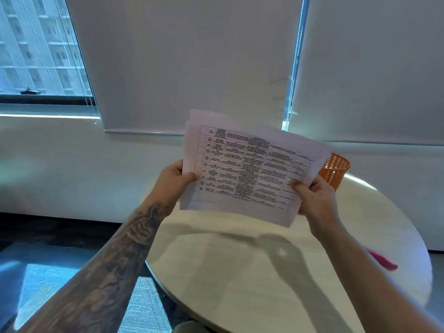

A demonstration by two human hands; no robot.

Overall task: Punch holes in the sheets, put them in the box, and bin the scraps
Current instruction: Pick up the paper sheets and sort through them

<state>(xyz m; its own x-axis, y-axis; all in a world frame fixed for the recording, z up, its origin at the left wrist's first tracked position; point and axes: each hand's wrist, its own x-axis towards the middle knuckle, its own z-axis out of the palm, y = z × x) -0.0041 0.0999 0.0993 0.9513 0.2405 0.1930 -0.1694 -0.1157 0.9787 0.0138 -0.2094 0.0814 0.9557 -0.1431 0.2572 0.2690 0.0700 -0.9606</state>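
Above the round table (240,272), the sheets (249,169), clamped by left hand (171,182) and right hand (314,198), should be squared before punching.

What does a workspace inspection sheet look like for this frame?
Surface: round pale table, mostly bare.
Job's things: stack of printed white paper sheets, held up above the table; orange perforated plastic basket at the far edge; no punch or box seen.
Clutter: pink object, partly hidden by the right arm.
Hands: left hand and right hand grip the stack's lower corners.
Cables: blind cords.
Surroundings: white roller blinds, window.
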